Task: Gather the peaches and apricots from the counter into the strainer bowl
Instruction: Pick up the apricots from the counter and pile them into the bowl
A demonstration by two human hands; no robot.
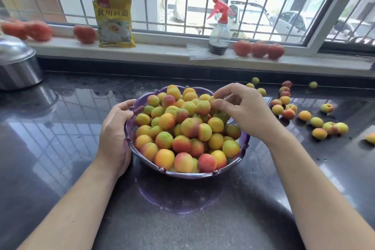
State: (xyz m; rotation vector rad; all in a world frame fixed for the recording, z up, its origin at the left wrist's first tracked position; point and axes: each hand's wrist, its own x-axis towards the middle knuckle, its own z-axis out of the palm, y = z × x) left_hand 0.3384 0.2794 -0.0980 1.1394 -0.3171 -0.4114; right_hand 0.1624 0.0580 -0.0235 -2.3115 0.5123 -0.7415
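Note:
A purple strainer bowl (188, 174) sits in the middle of the dark counter, heaped with yellow, green and red apricots and small peaches (186, 128). My left hand (115, 130) grips the bowl's left rim. My right hand (243, 109) hovers over the pile's far right side, thumb and fingers pinched on an apricot (213, 100) at the top of the heap. Several loose fruits (288, 107) lie scattered on the counter to the right of the bowl, with more (328, 128) farther right.
A steel pot with lid (16, 63) stands at the far left. On the window sill are a yellow packet (113, 20), a red-topped spray bottle (219, 30) and large red peaches (259, 48), with others (40, 30) at the left. Window bars rise behind.

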